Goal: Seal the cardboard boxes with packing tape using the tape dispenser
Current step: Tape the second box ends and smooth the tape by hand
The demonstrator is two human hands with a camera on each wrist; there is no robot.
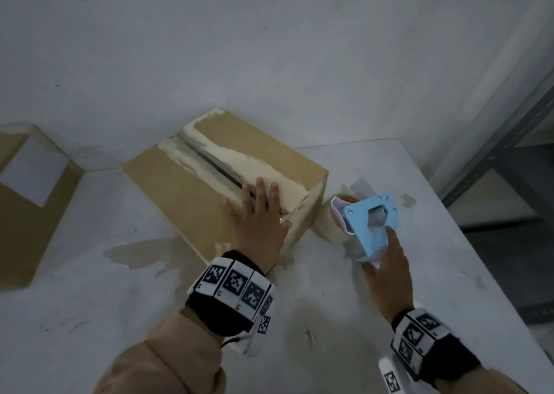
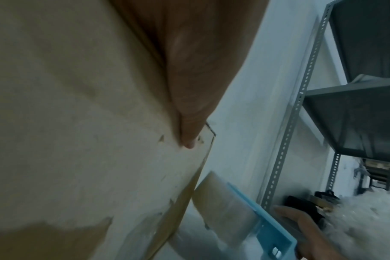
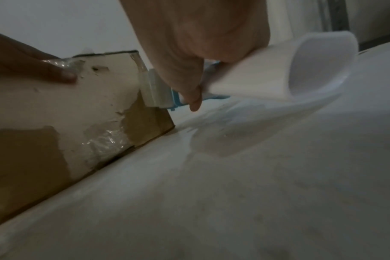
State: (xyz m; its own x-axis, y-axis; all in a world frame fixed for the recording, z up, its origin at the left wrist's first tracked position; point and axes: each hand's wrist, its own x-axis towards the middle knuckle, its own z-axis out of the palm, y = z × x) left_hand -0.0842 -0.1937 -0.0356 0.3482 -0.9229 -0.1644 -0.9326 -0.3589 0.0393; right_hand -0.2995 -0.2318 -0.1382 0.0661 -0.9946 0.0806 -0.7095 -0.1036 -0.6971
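Observation:
A brown cardboard box [image 1: 209,166] sits on the white table [image 1: 90,288], its top flaps meeting along a dark seam with torn pale strips beside it. My left hand [image 1: 259,213] lies flat with straight fingers on the near end of the box top, over the seam; the thumb [image 2: 187,133] presses the box's side face [image 2: 78,140]. My right hand [image 1: 386,267] grips the white handle [image 3: 267,70] of the light blue tape dispenser [image 1: 371,222], held just right of the box's near corner. Clear tape [image 3: 105,140] clings crumpled to the box's side.
A second cardboard box [image 1: 27,202] with a white label stands at the far left. A grey metal shelf rack [image 1: 509,154] stands to the right beyond the table edge. White walls close the corner behind the box. Old tape marks stain the tabletop.

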